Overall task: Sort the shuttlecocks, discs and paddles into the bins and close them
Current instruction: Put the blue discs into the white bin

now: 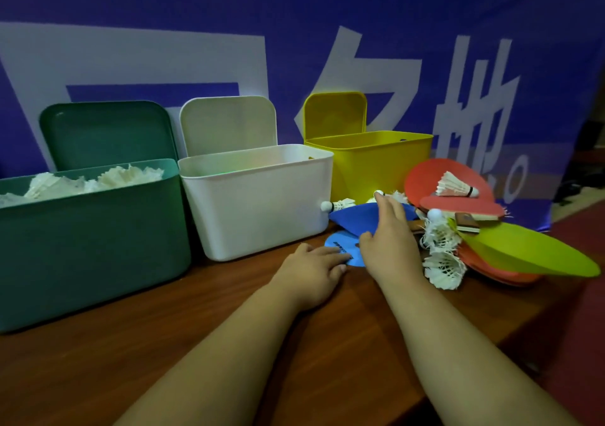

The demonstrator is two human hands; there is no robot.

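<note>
**Writing**
- Banner (425, 16) behind the bins: large white characters on blue, mostly cut off or hidden by the lids. The rightmost looks like 地, followed by a small ring.
- Pale disc (340, 244): black print, too small to read.

**Hard to make out**
- The walls of the white bin (258, 203) and yellow bin (376, 167) hide what is inside them.
- Red rounds (435, 177) at right: discs or paddles, I cannot tell.
- A wooden handle (467, 222) pokes out among them.

**Bins** — in a row on the table (163, 344), all lids up
- Green bin (91, 245): heaped with white shuttlecocks (127, 177).
- White bin, then yellow bin: contents unseen.

**Loose pile**, right of the white bin
- Blue disc (350, 218), partly over the pale disc.
- Lime disc (523, 255), tilted over more red pieces.
- Nested stack (442, 258) of shuttlecocks, beside the lime disc.
- One shuttlecock lying on a red round, another touching the white bin's corner.

**My hands**
- Left hand (314, 272): fingers straight, flat on the pale disc's near edge, gripping nothing.
- Right hand (389, 239): fingers stretched and loose over the blue disc. The tips are at a shuttlecock's cork — touching or not, I cannot tell.
</note>
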